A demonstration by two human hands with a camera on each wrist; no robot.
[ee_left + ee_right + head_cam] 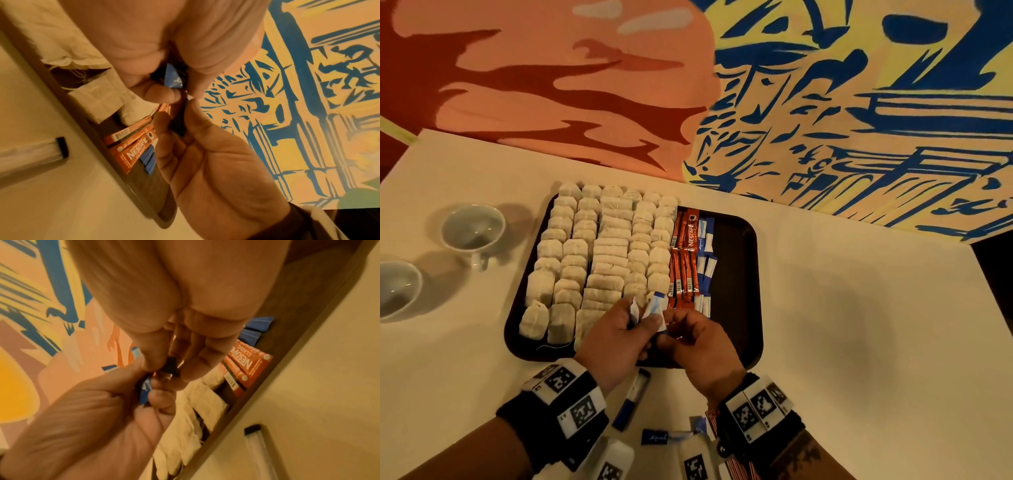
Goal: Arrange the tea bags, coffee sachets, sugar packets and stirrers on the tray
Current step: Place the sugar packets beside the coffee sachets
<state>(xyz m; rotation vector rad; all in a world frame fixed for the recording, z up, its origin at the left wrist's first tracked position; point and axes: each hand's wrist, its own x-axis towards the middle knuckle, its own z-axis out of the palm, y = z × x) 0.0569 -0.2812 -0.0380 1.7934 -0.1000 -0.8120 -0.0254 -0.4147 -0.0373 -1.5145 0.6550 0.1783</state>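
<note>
A dark tray [736,274] holds rows of tea bags [592,260], a column of orange coffee sachets [685,260] and a column of blue-and-white sugar packets [705,260]. Both hands meet over the tray's near edge. My left hand [645,322] grips a small bunch of blue-and-white sugar packets [654,308], whose blue end [173,78] [145,391] shows between its thumb and fingers. My right hand [671,334] pinches the dark end of one packet [170,365] [179,123] from that bunch. Which fingers touch it is partly hidden.
Loose sugar packets [633,397] [657,437] lie on the white table [859,325] near my wrists. Two cups [472,229] [397,287] stand left of the tray. A painted wall [825,102] rises behind the table. The tray's right strip is bare.
</note>
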